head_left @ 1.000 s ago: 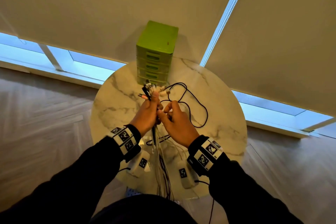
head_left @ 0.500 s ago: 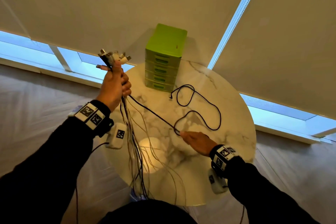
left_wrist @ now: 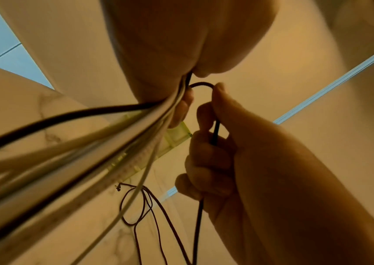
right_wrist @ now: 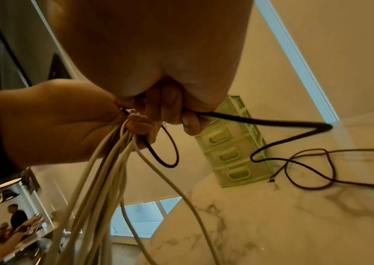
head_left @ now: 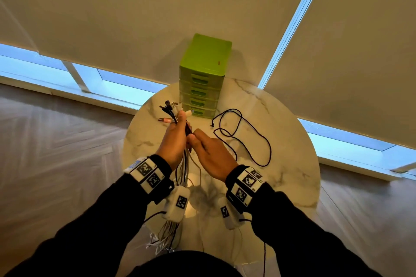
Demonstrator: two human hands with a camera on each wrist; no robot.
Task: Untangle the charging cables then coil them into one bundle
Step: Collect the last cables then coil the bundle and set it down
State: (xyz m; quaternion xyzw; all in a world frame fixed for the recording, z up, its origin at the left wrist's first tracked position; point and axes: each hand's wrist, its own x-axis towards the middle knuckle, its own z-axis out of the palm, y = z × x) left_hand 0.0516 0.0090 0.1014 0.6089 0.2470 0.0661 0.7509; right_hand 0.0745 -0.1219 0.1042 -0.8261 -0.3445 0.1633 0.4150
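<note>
My left hand (head_left: 180, 132) grips a bunch of white and black charging cables (head_left: 182, 171) above the round marble table (head_left: 290, 177). Their plugs (head_left: 172, 109) fan out above the fist, and the strands hang down past the near table edge. My right hand (head_left: 196, 137) is right against the left one and pinches a thin black cable (left_wrist: 215, 129) that bends over into the left fist. The rest of that black cable (head_left: 245, 139) lies in loose loops on the table to the right. In the right wrist view my left hand (right_wrist: 56, 125) clamps the white strands (right_wrist: 104, 170).
A green drawer unit (head_left: 203, 78) stands at the table's far edge, just behind the hands. Drawn blinds and window strips lie beyond it. Wooden floor surrounds the table. People (right_wrist: 15, 217) show far off in the right wrist view.
My left hand has come down from high on the left, bringing the bunch back over the table's middle. My right hand has risen from the tabletop to meet it, still holding the black cable.
</note>
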